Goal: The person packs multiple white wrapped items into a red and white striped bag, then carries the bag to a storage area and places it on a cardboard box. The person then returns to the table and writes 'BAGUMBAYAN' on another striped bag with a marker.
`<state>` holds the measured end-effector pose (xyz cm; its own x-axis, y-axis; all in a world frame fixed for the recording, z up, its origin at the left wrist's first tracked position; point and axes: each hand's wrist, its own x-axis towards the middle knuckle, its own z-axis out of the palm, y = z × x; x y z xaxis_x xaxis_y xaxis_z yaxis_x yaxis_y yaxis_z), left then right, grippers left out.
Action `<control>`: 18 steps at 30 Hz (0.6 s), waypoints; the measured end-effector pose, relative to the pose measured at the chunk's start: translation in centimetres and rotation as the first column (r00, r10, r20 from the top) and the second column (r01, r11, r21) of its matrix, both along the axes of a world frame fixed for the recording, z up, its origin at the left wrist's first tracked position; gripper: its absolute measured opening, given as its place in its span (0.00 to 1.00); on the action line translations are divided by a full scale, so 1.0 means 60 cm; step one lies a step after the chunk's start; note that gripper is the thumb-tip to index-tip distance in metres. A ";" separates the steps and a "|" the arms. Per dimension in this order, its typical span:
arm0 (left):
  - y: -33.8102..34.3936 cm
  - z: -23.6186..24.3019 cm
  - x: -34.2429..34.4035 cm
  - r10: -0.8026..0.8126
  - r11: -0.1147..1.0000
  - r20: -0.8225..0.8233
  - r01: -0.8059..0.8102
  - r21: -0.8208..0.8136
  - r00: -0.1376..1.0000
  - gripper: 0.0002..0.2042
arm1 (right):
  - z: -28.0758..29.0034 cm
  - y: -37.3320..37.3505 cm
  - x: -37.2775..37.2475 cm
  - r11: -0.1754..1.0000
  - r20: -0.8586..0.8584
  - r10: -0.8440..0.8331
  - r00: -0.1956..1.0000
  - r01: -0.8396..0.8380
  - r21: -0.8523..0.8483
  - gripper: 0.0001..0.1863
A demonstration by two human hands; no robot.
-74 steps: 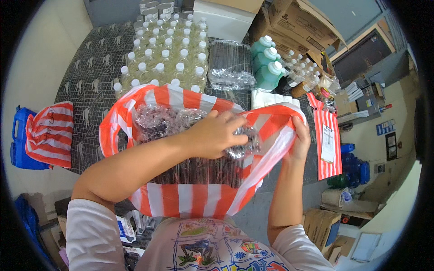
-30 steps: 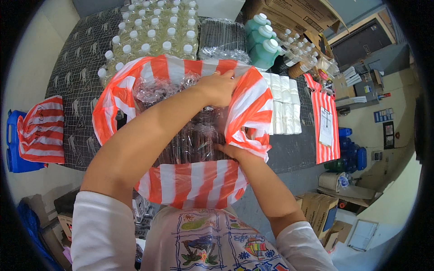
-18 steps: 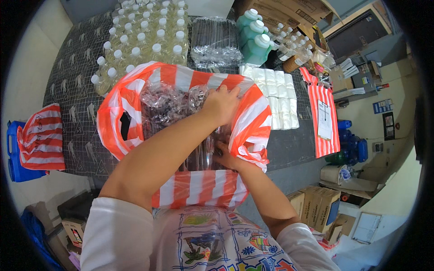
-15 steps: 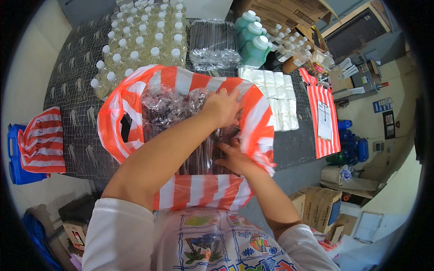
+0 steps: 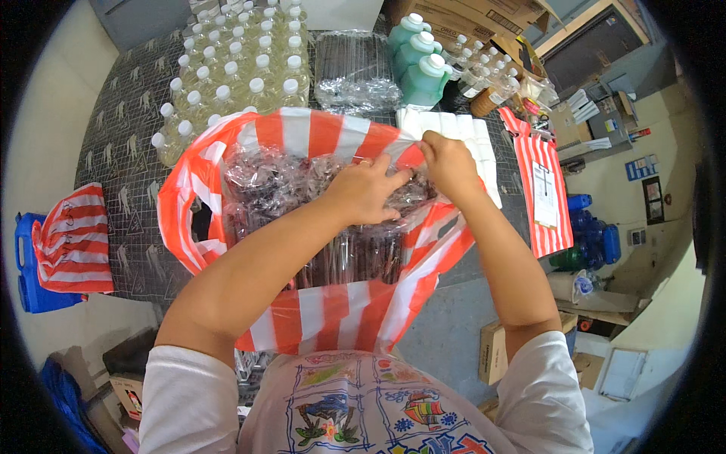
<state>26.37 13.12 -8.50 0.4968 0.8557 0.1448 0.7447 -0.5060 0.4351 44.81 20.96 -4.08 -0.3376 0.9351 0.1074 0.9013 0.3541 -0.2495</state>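
In front of me lies a large orange-and-white striped plastic bag (image 5: 306, 314), its mouth spread wide. Inside sit dark packs wrapped in crinkled clear film (image 5: 283, 189); I cannot tell exactly what they contain. My left hand (image 5: 369, 191) rests on top of the packs with its fingers apart. At the bag's far right rim, my right hand (image 5: 451, 168) pinches the plastic edge and holds it up and outward.
Rows of bottles with white caps (image 5: 234, 72) stand at the back left. Behind the bag are another film-wrapped pack (image 5: 358, 68) and green jugs (image 5: 423, 79). White folded bags (image 5: 478, 140) and a clipboard (image 5: 544, 195) on a striped bag lie to the right.
My right hand has moved from the packs up to the bag's right rim and taken hold of it, pulling that side outward. My left hand has shifted slightly and stays on the packs.
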 end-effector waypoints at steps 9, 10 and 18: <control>-0.040 -0.008 0.057 -0.124 0.991 -0.237 0.108 -0.082 0.963 0.21 | 0.088 -0.097 -0.021 0.756 -0.699 -0.177 0.693 -0.358 -0.547 0.13; -0.033 -0.023 0.063 -0.120 0.983 -0.210 0.088 -0.158 0.970 0.21 | 0.085 -0.099 -0.021 0.799 -0.653 -0.152 0.742 -0.297 -0.523 0.13; 0.028 -0.084 0.075 -0.107 0.989 0.014 0.108 -0.104 0.994 0.36 | 0.077 -0.059 0.045 0.979 -0.198 0.121 0.973 -0.150 -0.139 0.16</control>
